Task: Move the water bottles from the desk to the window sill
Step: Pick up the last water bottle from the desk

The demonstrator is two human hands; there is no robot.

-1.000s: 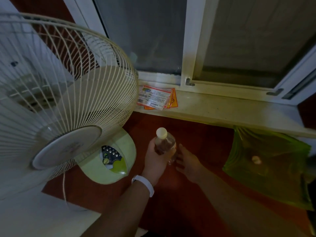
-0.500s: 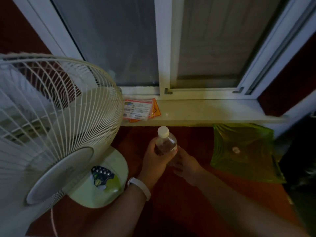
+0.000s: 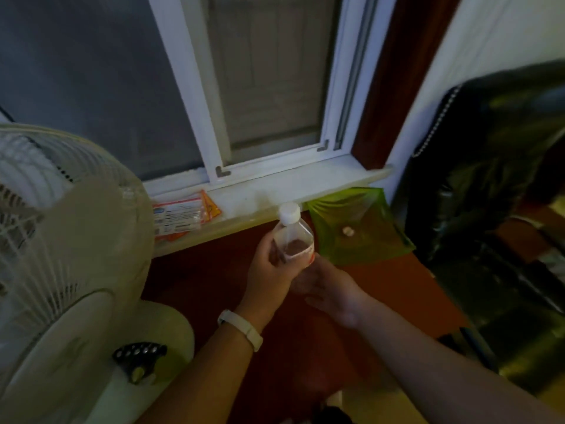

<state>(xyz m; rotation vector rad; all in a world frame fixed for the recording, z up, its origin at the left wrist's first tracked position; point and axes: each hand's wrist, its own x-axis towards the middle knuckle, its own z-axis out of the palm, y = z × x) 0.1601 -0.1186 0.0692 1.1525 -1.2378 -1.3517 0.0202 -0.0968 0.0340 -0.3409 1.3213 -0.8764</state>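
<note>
A clear water bottle [image 3: 292, 232] with a white cap stands upright in my left hand [image 3: 269, 270], which wraps its body from the left. My right hand [image 3: 324, 286] sits under and against the bottle's base from the right, fingers curled around it. The bottle's cap is level with the front edge of the white window sill [image 3: 293, 185], just below and in front of it. My left wrist carries a white band.
A large white fan [image 3: 61, 255] fills the left side. Orange and white packets [image 3: 180, 215] lie on the sill's left part. A green plastic bag [image 3: 357, 228] hangs below the sill's right end. A dark bag [image 3: 495, 185] sits at the right.
The view has swung right and up. Both hands have carried the bottle up and rightward, closer to the sill's front edge.
</note>
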